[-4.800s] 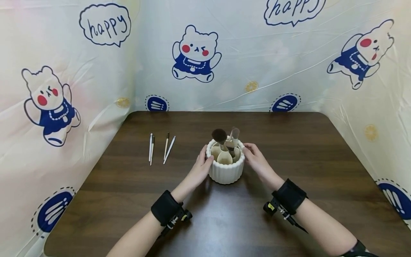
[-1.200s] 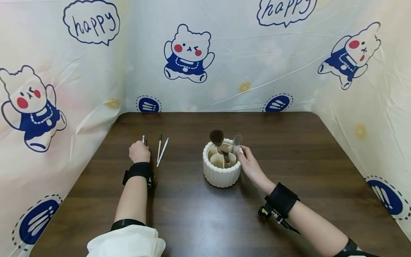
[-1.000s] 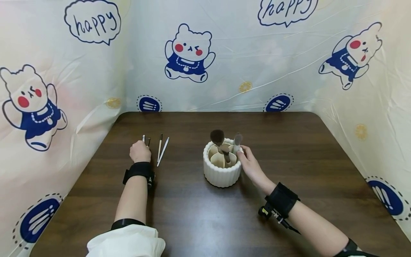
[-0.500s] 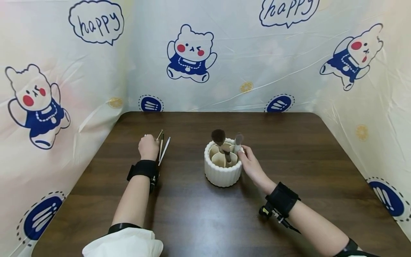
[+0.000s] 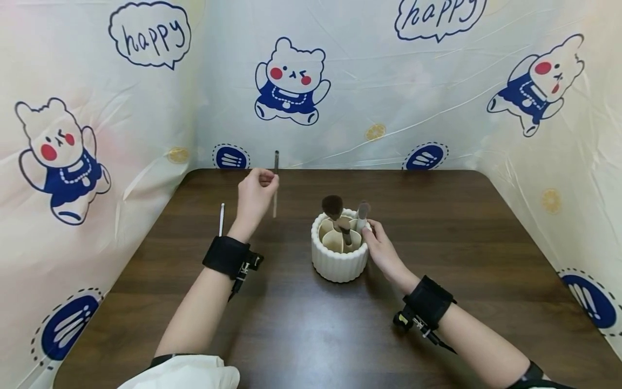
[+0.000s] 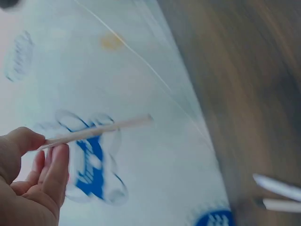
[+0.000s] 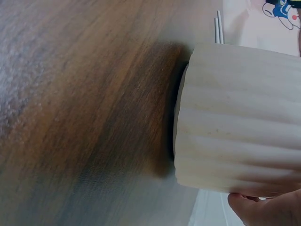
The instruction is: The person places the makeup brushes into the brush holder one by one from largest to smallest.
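My left hand, raised over the back left of the table, pinches a thin makeup brush between thumb and fingers. Its dark end points up in the head view, and the left wrist view shows its pale handle jutting from the fingertips. A round, white, ribbed brush holder stands right of the table's middle. My right hand grips its right side, thumb at the rim. Inside the divided holder are a big dark fluffy brush, a smaller brown brush and a light-handled brush.
A thin white stick lies left of my left wrist. Two more slim sticks, one white and one dark-tipped, lie on the dark wooden table; the head view hides them behind my left hand. A printed curtain encloses the table.
My left hand left the holder, reached to the left pair of slim sticks, took the dark-tipped brush and lifted it up and rightward. My right hand stays on the holder.
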Demonstrator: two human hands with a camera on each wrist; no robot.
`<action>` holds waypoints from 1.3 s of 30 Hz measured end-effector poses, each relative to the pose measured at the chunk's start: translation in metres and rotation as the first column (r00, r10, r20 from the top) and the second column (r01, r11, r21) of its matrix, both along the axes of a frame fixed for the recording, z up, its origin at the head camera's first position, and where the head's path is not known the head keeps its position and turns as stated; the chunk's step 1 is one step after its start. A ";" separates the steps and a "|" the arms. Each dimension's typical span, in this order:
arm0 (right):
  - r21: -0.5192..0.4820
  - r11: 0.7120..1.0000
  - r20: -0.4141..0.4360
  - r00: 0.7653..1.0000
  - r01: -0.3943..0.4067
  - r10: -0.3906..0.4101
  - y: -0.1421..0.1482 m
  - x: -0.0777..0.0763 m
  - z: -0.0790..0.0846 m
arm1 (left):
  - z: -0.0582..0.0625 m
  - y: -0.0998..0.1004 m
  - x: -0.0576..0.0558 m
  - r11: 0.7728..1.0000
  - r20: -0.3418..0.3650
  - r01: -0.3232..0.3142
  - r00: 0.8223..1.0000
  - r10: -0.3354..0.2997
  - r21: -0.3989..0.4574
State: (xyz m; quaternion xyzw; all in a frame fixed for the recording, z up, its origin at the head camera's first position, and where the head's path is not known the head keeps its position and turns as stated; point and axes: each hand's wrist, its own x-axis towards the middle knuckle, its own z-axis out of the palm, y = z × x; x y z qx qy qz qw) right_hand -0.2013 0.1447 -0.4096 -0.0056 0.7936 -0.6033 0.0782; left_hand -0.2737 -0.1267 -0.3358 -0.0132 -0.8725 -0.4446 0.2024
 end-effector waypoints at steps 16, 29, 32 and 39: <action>-0.012 1.000 0.006 1.000 -0.010 0.010 0.001 0.000 0.001 | -0.005 0.058 0.044 0.932 -0.008 0.327 0.944 -0.330 0.159; -0.015 1.000 -0.002 1.000 -0.011 0.011 0.000 0.001 0.000 | -0.039 0.068 0.051 0.928 0.121 0.372 0.921 -0.371 0.014; -0.016 1.000 -0.002 1.000 -0.010 0.010 0.000 0.000 0.001 | -0.041 0.067 0.051 0.923 0.121 0.385 0.916 -0.383 0.000; -0.012 1.000 0.008 1.000 -0.017 0.017 0.001 0.000 0.001 | -0.041 0.067 0.051 0.911 0.088 0.408 0.911 -0.403 -0.052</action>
